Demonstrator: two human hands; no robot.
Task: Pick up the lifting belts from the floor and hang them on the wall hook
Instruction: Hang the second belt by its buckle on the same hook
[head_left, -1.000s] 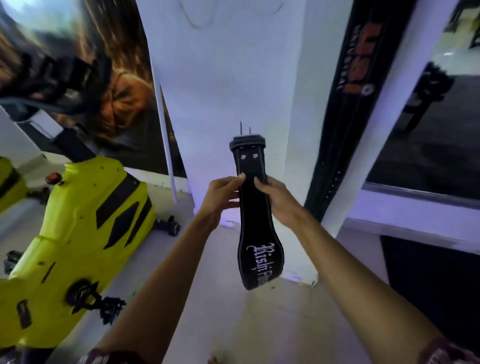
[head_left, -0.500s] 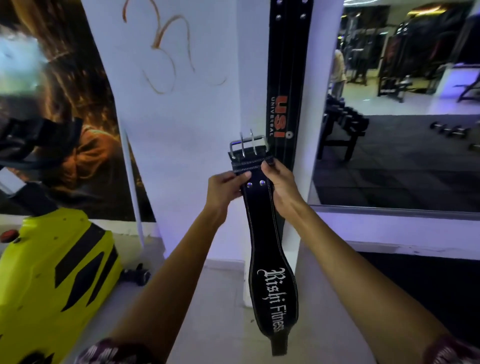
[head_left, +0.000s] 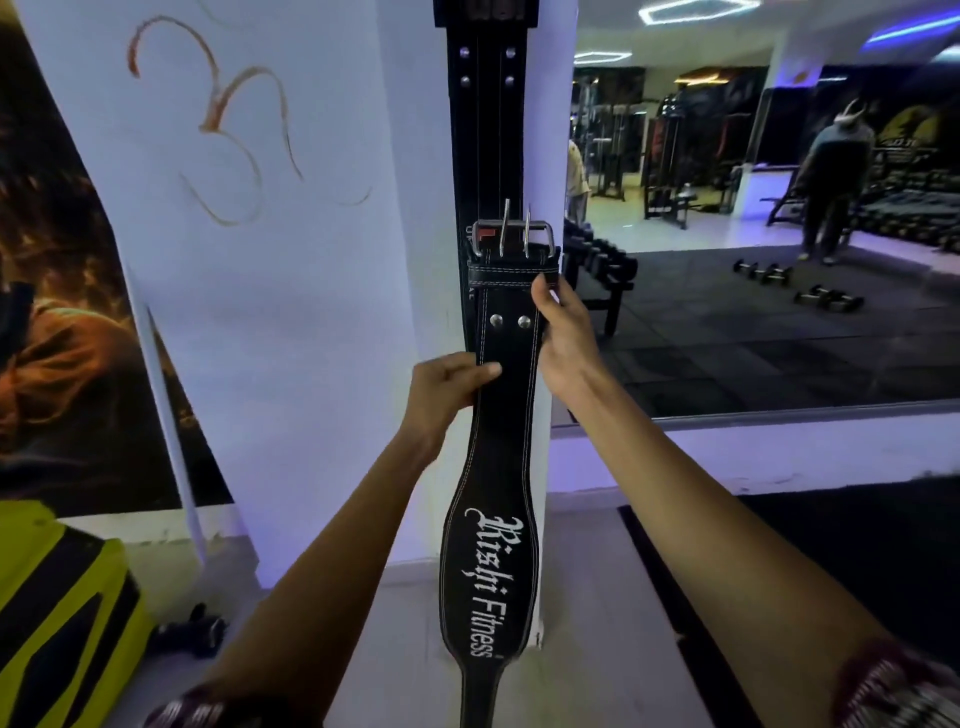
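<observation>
A black lifting belt (head_left: 501, 467) with white "Rishi Fitness" lettering hangs upright in both my hands in front of a white pillar (head_left: 311, 291). Its steel two-prong buckle (head_left: 511, 236) points up. My left hand (head_left: 444, 387) pinches the belt's left edge below the two rivets. My right hand (head_left: 563, 332) grips the right edge higher up, just under the buckle. Behind it, a second black belt (head_left: 485, 104) hangs flat down the pillar's corner from above the frame. The hook itself is not visible.
A yellow and black machine (head_left: 57, 613) stands at the lower left on the pale floor. A wall mirror (head_left: 779, 234) to the right reflects dumbbells, a rack and a person. A dark mat (head_left: 857, 545) lies at the right.
The belt has risen along the pillar, and my view has tilted up. My right hand slid up toward the buckle while my left hand stayed lower on the strap.
</observation>
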